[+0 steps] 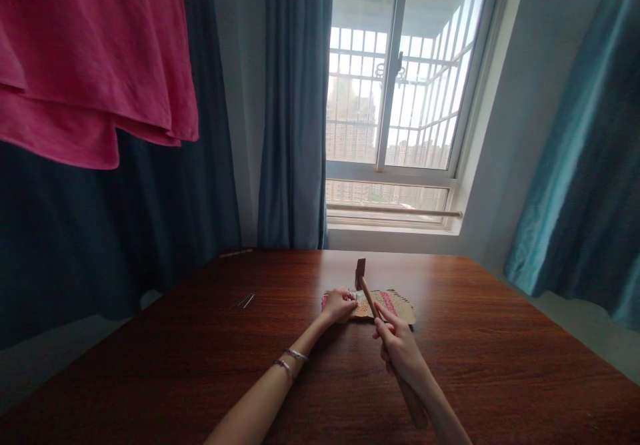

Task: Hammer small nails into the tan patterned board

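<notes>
A small cardboard loom (400,308) with pink and cream woven yarn lies flat on the dark wooden table (200,365). My left hand (337,303) rests on its left end, fingers curled down onto it. My right hand (397,345) is closed round the long wooden handle of a hammer-like tool (361,278). The tool's dark head stands just above the loom's middle, and the handle runs back under my wrist. Two thin bracelets sit on my left wrist.
A few thin metal needles (243,301) lie on the table to the left. Behind the table are blue curtains (295,131) and a barred window (400,98). A pink cloth (90,65) hangs at the upper left.
</notes>
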`<state>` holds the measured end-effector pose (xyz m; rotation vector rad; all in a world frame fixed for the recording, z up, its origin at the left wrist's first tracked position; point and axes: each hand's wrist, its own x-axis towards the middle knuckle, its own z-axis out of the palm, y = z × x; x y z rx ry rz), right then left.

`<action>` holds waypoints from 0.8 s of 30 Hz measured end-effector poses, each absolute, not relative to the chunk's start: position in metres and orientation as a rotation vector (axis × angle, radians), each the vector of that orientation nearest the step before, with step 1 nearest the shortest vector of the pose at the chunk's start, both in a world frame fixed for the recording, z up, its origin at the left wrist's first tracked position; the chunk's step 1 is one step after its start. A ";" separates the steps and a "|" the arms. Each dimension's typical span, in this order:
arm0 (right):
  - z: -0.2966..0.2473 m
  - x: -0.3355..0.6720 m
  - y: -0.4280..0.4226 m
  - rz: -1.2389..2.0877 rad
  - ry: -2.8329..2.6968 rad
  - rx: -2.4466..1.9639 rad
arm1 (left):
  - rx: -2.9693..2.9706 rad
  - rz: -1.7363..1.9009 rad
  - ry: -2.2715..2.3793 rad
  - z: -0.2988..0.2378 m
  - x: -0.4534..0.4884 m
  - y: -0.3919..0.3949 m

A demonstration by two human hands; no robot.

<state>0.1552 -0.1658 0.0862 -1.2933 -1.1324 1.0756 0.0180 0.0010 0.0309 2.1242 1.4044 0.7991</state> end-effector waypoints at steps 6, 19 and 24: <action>0.090 0.155 -0.165 1.098 -1.133 -1.313 | 2.125 0.817 1.405 0.029 0.019 -0.001; 0.088 0.154 -0.167 1.098 -1.131 -1.285 | 2.103 0.829 1.372 0.034 0.018 -0.004; 0.088 0.154 -0.167 1.141 -1.110 -1.310 | 2.063 0.823 1.411 0.036 0.018 -0.006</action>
